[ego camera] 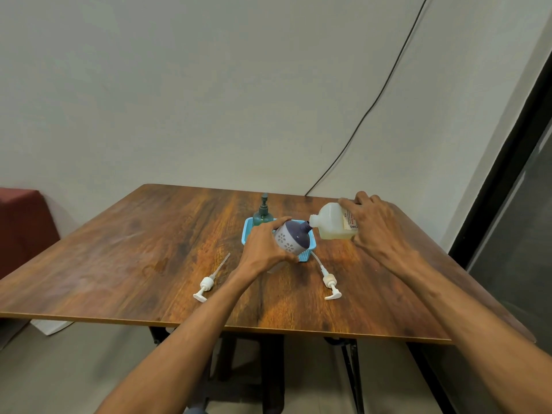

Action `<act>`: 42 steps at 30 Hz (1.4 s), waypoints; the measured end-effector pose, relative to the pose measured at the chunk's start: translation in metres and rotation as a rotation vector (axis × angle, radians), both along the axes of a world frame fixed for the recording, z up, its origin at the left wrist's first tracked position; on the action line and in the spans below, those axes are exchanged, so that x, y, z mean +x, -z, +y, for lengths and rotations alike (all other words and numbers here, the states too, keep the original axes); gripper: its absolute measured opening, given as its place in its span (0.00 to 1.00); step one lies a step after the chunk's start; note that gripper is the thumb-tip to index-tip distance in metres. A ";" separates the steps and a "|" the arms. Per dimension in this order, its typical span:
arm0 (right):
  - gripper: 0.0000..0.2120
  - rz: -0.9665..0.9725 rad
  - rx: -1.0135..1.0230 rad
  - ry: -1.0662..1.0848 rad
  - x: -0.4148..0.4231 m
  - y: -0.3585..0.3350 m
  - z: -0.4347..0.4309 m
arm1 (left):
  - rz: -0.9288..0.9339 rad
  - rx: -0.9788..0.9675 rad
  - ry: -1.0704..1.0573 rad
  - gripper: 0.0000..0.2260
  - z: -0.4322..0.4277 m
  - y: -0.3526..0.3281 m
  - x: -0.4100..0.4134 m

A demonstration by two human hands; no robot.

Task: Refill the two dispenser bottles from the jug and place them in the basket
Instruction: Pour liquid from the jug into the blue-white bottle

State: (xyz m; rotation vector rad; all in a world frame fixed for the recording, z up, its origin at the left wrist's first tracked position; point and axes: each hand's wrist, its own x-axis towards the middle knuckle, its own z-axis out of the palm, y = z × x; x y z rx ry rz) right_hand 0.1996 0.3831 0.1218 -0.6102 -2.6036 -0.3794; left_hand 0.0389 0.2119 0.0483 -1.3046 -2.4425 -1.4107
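Observation:
My left hand (264,246) grips a purple and white dispenser bottle (291,239) with a flower pattern, tilted so its open neck points right. My right hand (378,227) holds a translucent jug (330,224) of pale yellow liquid, tipped on its side with its mouth touching the bottle's neck. Behind them sits a light blue basket (247,231) with a dark green pump bottle (263,215) standing at its far end. Two white pump heads with tubes lie on the table, one at the left (206,285) and one at the right (331,283).
The wooden table (149,249) reaches to a grey wall. A black cable (373,106) runs down the wall to the table's far edge. A dark red seat (21,219) stands at the left, and a dark glass panel (525,234) at the right.

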 end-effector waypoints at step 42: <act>0.39 -0.033 0.057 0.005 0.000 -0.007 -0.003 | -0.011 0.008 0.005 0.39 0.002 0.003 -0.003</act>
